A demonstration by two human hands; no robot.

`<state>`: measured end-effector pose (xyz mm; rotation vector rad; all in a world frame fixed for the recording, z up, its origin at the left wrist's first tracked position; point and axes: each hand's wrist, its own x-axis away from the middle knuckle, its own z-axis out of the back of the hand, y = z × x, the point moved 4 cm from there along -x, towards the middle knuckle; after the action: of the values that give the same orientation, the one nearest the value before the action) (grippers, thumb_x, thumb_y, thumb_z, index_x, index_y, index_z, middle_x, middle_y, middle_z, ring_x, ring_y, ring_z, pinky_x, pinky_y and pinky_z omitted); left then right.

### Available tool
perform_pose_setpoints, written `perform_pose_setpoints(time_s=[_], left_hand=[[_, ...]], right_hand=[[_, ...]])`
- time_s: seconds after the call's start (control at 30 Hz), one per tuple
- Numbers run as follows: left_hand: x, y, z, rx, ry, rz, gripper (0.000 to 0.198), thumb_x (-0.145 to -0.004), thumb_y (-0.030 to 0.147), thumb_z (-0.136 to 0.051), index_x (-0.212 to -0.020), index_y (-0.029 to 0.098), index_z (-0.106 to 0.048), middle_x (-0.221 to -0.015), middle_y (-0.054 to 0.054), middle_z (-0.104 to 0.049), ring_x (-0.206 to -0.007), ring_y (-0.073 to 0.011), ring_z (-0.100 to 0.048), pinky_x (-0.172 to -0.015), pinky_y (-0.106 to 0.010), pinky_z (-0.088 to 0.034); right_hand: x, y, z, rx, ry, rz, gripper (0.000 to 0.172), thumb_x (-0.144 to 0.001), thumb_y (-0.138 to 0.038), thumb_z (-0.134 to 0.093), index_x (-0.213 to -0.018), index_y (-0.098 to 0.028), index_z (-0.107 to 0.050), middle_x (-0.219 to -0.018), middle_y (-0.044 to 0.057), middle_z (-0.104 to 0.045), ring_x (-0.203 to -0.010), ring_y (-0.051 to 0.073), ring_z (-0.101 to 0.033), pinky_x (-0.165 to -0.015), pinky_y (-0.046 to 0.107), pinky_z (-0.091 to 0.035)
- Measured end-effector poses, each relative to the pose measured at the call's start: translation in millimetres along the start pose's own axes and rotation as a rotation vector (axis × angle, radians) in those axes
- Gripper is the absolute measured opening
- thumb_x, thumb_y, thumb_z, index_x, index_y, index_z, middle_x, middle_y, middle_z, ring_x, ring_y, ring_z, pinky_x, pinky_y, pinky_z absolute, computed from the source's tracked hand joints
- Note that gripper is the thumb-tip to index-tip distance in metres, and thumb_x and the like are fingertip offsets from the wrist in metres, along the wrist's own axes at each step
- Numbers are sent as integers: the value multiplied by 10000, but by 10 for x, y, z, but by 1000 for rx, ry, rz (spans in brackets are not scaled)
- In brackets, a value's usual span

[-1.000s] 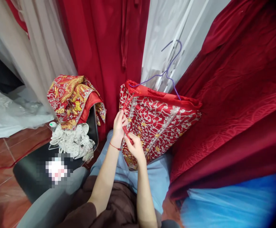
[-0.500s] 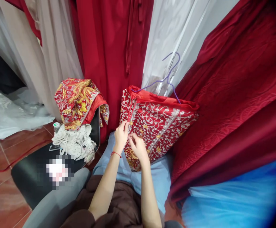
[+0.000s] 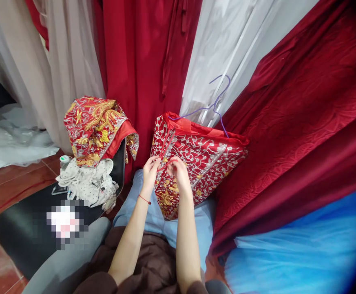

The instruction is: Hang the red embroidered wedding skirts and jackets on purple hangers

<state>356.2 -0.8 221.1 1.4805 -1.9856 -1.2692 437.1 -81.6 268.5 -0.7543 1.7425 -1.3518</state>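
A red garment (image 3: 193, 159) with silver and gold embroidery leans across my lap, hooked on a purple hanger (image 3: 217, 100). From its top edge a thin red cord (image 3: 165, 165) runs down to my hands. My left hand (image 3: 151, 170) pinches the cord at the garment's left side. Close by on the right, my right hand (image 3: 178, 173) is curled with the cord bent over its fingers. Both hands are in front of the embroidered face. The cord's end cannot be made out.
Left of me a black chair (image 3: 21, 228) bears a folded embroidered red garment (image 3: 95, 130), a spotted white cloth (image 3: 86, 179) and a small jar (image 3: 64, 160). Long red drapes (image 3: 144, 61) hang ahead, dark red fabric (image 3: 297, 134) and blue tulle (image 3: 288, 257) at right.
My right hand has risen slightly, and the red cord now shows bent between both hands. My left hand stays at the garment's left side. The whole view has shifted a little.
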Motion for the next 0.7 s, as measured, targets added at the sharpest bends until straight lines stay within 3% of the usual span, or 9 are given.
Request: perform_pose_setpoints(time_s=[0.1, 0.23, 0.3, 0.37, 0.53, 0.7], left_hand=[[45, 5, -66, 49, -13, 37, 363, -714, 411, -768, -935, 172, -607, -591, 72, -486, -476, -41, -357, -460, -185, -233], [123, 131, -200, 132, -84, 62, 261, -713, 362, -725, -827, 174, -584, -541, 97, -350, -433, -26, -247, -436, -192, -167], [149, 180, -244, 161, -126, 91, 237, -718, 347, -697, -818, 167, -580, -533, 97, -331, -425, -23, -229, -431, -190, -144], [157, 201, -262, 199, -160, 127, 233, -723, 347, -679, -811, 165, -563, -518, 101, -305, -420, -22, -214, -428, -183, -126], [145, 192, -242, 217, -177, 169, 404, -734, 494, -719, -722, 174, -472, -516, 111, -274, -422, -13, -193, -416, -163, -105], [163, 201, -230, 128, -133, 149, 479, -661, 518, -810, -738, 166, -493, -543, 112, -289, -431, -4, -229, -413, -157, -124]], right_hand=[[-309, -95, -26, -125, 42, -96, 106, -747, -292, -425, -665, -236, -389, -523, -62, -328, -431, 90, -272, -436, 226, -218], [-501, -140, -90, -202, -117, -229, 223, -761, -334, -366, -587, -259, -249, -479, -77, -176, -412, 87, -126, -394, 233, -145], [-509, -191, -88, -246, -129, -182, 244, -797, -374, -357, -606, -257, -261, -493, -73, -216, -408, 84, -147, -386, 231, -160], [-498, -254, -53, -251, -44, -82, 252, -827, -397, -391, -643, -245, -313, -522, -62, -321, -396, 73, -203, -383, 223, -172], [-470, -384, -29, 69, 105, 143, 209, -838, -413, -565, -831, -205, -543, -733, -6, -643, -416, 71, -486, -417, 216, -323], [-476, -408, -61, 634, 161, 212, 153, -878, -333, -563, -824, -207, -630, -778, 34, -718, -580, 144, -615, -591, 273, -470]])
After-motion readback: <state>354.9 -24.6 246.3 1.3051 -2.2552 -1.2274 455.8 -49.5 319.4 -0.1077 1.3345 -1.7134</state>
